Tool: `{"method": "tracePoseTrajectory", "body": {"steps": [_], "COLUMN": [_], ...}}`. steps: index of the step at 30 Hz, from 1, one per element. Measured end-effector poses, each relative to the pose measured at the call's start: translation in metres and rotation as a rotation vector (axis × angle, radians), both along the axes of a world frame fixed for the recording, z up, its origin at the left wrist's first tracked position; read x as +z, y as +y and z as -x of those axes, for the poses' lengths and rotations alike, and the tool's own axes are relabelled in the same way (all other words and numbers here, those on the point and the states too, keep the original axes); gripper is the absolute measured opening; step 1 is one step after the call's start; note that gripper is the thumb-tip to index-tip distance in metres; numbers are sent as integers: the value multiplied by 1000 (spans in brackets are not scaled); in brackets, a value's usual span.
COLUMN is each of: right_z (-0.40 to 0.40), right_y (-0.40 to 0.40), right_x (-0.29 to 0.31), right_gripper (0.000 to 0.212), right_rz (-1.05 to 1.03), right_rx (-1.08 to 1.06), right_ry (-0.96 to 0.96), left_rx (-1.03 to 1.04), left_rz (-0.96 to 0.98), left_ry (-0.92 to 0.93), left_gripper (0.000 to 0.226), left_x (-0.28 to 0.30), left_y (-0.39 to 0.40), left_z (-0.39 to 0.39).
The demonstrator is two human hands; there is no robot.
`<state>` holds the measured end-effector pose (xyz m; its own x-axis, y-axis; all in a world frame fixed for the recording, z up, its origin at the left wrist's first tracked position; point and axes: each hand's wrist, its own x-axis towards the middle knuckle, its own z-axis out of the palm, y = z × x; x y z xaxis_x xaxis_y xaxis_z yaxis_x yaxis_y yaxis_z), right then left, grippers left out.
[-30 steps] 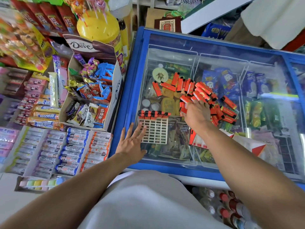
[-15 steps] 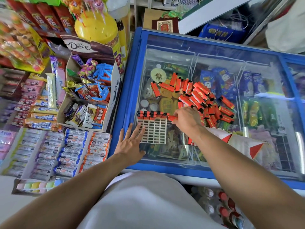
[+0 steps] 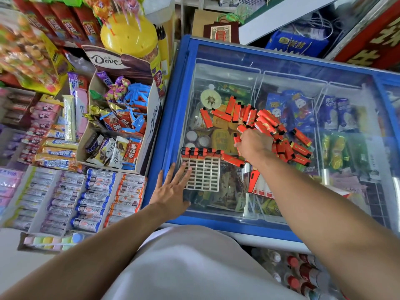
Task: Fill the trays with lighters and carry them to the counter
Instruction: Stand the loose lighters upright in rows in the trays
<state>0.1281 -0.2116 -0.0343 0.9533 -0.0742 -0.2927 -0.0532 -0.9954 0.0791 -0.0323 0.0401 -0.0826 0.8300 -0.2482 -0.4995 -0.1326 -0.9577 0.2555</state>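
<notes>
A white grid tray [image 3: 203, 176] lies on the glass lid of the blue freezer [image 3: 173, 118]. Its far row holds several red lighters [image 3: 201, 151] standing upright. My left hand [image 3: 171, 191] rests flat on the lid, fingertips touching the tray's left edge. A loose pile of red lighters [image 3: 268, 124] is spread on the glass behind and right of the tray. My right hand [image 3: 253, 144] sits on the near edge of that pile, fingers curled round a lighter [image 3: 237, 138]. One lighter [image 3: 233, 160] lies flat by the tray's far right corner.
A red and white carton [image 3: 256, 185] lies under my right forearm. Left of the freezer stand an open Dove chocolate box [image 3: 121, 131] and display boxes of tubes [image 3: 95, 191]. Bottles [image 3: 303, 273] stand on the floor at lower right.
My right hand carried a lighter to the tray's far right corner, left it lying there, and went back to the pile. My left hand stayed put.
</notes>
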Motion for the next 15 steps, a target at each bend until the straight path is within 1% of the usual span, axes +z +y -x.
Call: {"method": "tracePoseTrajectory", "body": {"steps": [3,5,7,8,10,12,13,14,15], "right_z": [0,0,3,5,17,36,47,58,69], "right_y": [8,12,14,14,14,15,15,15,16], "right_x": [-6,-6,-5,-3,6,18,23,26,28], "right_gripper": [31,30,25,23,23,41,51,55,53], "right_rz": [-54,-80,-195,-309,-570,-759,-811,-839,-852], "right_rx": [10,14,3,-20,-60,-61,-56,-46,-32], "right_ry": [14,13,-36,-68,-143,-214,-243,-261,-263], "left_rx": [7,27,54,66,101,163,190,202,198], "left_rz": [50,119,200,236,325,430,467,487,496], "left_ry": [4,3,-22,-51,-154,-322,-411,-489,-550], "left_gripper": [106,104,99,95,84,66,59,56,56], "left_x": [2,3,3,2,1,3,5,7,9], "left_y": [1,4,8,11,15,18,19,19,18], "left_z": [0,-1,-1,0,6,13,16,19,19]}}
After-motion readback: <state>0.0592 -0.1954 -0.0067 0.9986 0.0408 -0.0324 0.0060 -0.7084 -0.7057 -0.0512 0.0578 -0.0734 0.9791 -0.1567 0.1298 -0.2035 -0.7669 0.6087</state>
